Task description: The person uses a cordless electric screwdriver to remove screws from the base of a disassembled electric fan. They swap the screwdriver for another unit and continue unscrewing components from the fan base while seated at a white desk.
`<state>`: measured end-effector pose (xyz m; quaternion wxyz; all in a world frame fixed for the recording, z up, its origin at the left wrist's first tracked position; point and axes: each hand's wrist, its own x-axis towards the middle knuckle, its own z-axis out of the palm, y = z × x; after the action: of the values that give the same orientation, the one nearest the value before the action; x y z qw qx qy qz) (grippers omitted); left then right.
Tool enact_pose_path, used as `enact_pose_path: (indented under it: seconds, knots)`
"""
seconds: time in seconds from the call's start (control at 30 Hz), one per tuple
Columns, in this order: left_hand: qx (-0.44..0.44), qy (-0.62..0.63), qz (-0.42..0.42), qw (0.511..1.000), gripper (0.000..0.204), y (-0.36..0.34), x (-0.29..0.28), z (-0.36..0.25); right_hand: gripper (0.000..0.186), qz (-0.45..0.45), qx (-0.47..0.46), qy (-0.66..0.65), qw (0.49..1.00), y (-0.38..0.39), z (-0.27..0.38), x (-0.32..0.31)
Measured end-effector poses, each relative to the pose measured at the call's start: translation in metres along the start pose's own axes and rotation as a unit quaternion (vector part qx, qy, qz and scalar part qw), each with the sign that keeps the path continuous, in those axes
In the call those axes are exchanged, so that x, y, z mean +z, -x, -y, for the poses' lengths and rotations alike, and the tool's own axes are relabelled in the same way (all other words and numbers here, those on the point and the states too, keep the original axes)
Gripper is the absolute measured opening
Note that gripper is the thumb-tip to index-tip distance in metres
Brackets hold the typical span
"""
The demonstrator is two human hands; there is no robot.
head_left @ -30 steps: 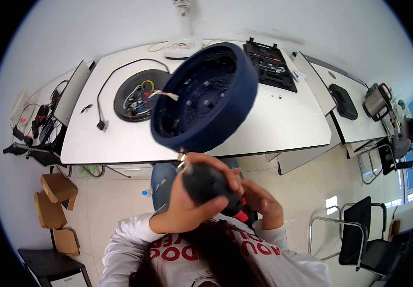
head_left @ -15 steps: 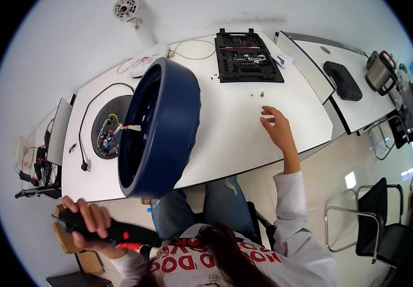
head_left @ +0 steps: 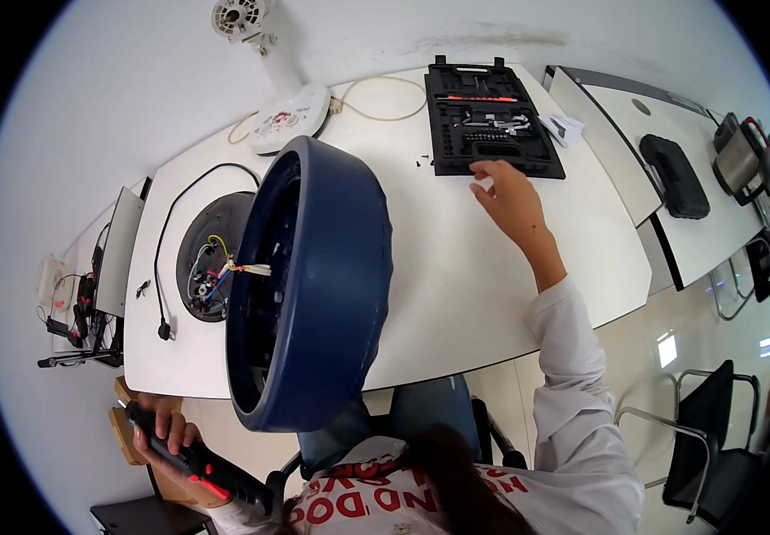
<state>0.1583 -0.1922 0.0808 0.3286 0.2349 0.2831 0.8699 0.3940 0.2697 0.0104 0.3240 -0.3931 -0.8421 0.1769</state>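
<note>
My left hand, low at the left off the table's near edge, grips a black and red cordless screwdriver. My right hand reaches over the table to the near edge of an open black tool case, thumb and fingers apart with nothing visible between them. Between the hands a large dark-blue round housing stands on its side. Coloured wires run from its open side to a dark round base with exposed wiring.
A white fan stand without blades stands at the back left. A black plug cord curves round the base. Small screws lie beside the tool case. On the adjoining desk are a closed black case and a kettle.
My right hand has moved farther away to the tool case's near edge. The left hand with the screwdriver has dropped lower, and the whole view has shifted slightly.
</note>
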Motion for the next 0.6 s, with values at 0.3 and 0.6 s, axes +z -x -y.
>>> enact_pose_path:
  seconds: [0.3, 0.6]
  knots:
    - [-0.064, 0.099, 0.008, 0.993, 0.029, -0.017, -0.032, 0.008, 0.011, -0.190, 0.131, -0.051, 0.972, -0.016, -0.068, -0.047]
    - [-0.113, 0.211, 0.170, 0.956, 0.031, -0.034, -0.124, 0.047, 0.018, -0.071, 0.096, -0.004, 0.993, -0.045, -0.098, -0.074]
